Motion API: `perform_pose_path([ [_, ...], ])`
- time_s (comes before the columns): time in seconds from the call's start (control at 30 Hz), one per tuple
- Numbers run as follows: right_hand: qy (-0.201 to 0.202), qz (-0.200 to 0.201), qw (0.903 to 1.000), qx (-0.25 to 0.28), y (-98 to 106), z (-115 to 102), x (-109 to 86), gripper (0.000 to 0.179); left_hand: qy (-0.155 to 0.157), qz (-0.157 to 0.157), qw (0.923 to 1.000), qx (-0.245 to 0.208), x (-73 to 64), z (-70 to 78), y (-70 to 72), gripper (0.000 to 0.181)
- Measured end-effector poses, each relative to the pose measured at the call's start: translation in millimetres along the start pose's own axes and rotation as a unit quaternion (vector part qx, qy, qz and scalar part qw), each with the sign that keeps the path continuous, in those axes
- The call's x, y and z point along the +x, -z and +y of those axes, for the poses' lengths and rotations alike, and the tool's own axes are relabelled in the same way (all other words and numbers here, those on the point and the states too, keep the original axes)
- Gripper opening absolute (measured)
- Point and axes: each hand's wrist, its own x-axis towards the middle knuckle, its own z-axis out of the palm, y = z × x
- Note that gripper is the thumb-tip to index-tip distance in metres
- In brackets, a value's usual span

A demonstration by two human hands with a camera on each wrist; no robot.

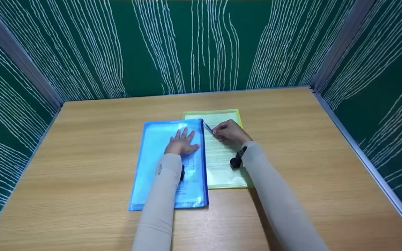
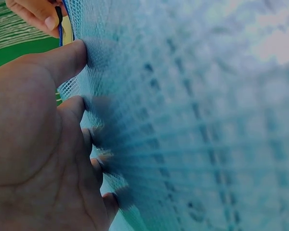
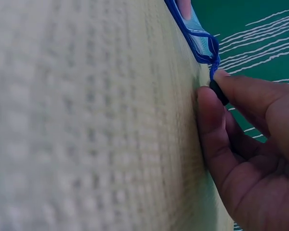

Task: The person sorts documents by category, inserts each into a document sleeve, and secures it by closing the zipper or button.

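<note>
A blue mesh zipper pouch (image 1: pixel 162 174) with papers inside lies on the table, partly over a yellow-edged mesh pouch (image 1: pixel 222 174) that also holds printed paper. My left hand (image 1: pixel 181 143) rests on the blue pouch, fingers spread; in the left wrist view its fingertips (image 2: pixel 79 50) touch the mesh. At the blue pouch's upper right corner, my right hand (image 1: pixel 231 132) pinches the zipper pull (image 3: pixel 218 92) between thumb and finger. The right wrist view shows the pull's blue cord (image 3: pixel 213 71) running to that corner. Below the right hand spreads the yellow pouch.
The wooden table (image 1: pixel 92 150) carries both pouches near its middle. Green panels with white wavy lines (image 1: pixel 218 45) stand along its back and sides, framed by grey posts (image 1: pixel 340 42). A dark wrist camera (image 1: pixel 236 161) sits on the right wrist.
</note>
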Motion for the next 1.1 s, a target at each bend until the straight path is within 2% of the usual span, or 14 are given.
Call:
perform_pose_path([
  [0.27,0.02,-0.009,0.9992,-0.034,-2.7,-3.9,-3.6,0.015,-0.004,0.0,1.0,-0.005,-1.6,0.9,0.3,0.071],
  [0.5,0.05,0.031,0.9928,-0.104,-9.2,-8.4,-0.5,0.021,-0.006,0.007,0.9999,-0.013,-1.4,0.3,-1.0,0.071],
  [0.77,0.063,0.041,0.9904,-0.116,-12.6,-7.6,0.1,0.026,-0.001,0.02,0.9998,0.0,-2.5,2.8,-4.4,0.07],
  [1.1,0.056,0.003,0.9879,-0.144,-16.3,-12.6,-1.9,0.026,0.007,0.009,0.9998,-0.016,-2.7,1.6,-2.3,0.071],
])
